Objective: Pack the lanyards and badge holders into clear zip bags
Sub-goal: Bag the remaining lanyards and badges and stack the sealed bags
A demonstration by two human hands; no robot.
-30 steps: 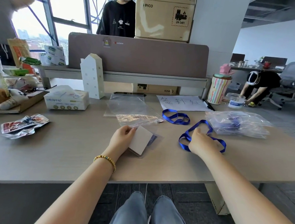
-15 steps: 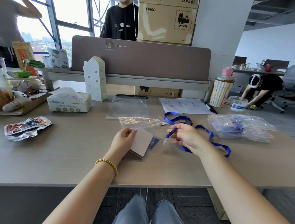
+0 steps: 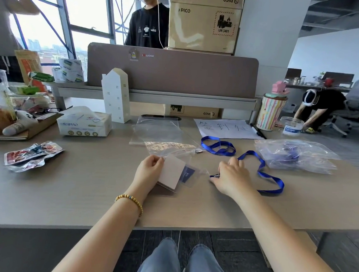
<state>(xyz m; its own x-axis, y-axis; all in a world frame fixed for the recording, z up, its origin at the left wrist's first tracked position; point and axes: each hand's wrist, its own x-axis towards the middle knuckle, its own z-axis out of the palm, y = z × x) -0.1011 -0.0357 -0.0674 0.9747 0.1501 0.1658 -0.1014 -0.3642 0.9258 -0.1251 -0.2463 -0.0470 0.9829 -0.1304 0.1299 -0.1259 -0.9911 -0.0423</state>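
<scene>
My left hand (image 3: 149, 170) holds the left edge of a badge holder with a white card (image 3: 172, 172), which lies on several more holders at the desk's middle. My right hand (image 3: 231, 177) pinches the clip end of a blue lanyard (image 3: 263, 172); its strap trails off to the right on the desk. Behind it lies a second blue lanyard (image 3: 218, 145), coiled. Empty clear zip bags (image 3: 160, 133) lie flat just beyond the holders. A filled clear bag (image 3: 295, 155) with blue lanyards inside sits at the right.
A tissue box (image 3: 84, 124), a white house-shaped box (image 3: 115, 95) and snack packets (image 3: 32, 155) stand to the left. At the back right are a sheet of handwritten paper (image 3: 226, 128), a marker, a striped cup (image 3: 271, 112) and a small jar (image 3: 291, 126). People stand beyond the divider.
My right hand took the lanyard's clip end and drew it left toward the badge holders, then lowered it to the desk. My left hand stayed on the badge holder.
</scene>
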